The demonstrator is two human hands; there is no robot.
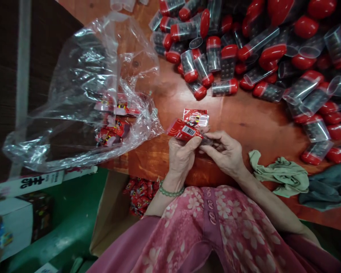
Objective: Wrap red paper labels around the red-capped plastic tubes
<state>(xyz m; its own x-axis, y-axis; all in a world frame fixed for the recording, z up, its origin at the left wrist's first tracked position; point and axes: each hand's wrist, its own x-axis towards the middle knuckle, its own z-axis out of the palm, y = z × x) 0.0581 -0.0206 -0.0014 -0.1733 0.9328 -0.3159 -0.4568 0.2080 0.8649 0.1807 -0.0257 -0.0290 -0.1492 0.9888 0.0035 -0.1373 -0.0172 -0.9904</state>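
My left hand (182, 153) is closed around a red printed packet (180, 130) with a white barcode, its thumb pressed on the lower edge. At the packet's right end, a dark, see-through part shows between my hands. My right hand (226, 149) pinches at that end with thumb and fingers; its fingertips partly hide what they grip. Just beyond the packet, a flat red printed wrapper (196, 117) with a yellow and black figure lies on the table. A green bead bracelet (171, 192) circles my left wrist.
Many clear tubes with red caps (214, 53) are heaped at the back and right of the wooden table (170, 94). A clear plastic bag (82, 87) with red packets lies left. Below is a cardboard box (109, 216) of red packets. Cloths (280, 174) lie at right.
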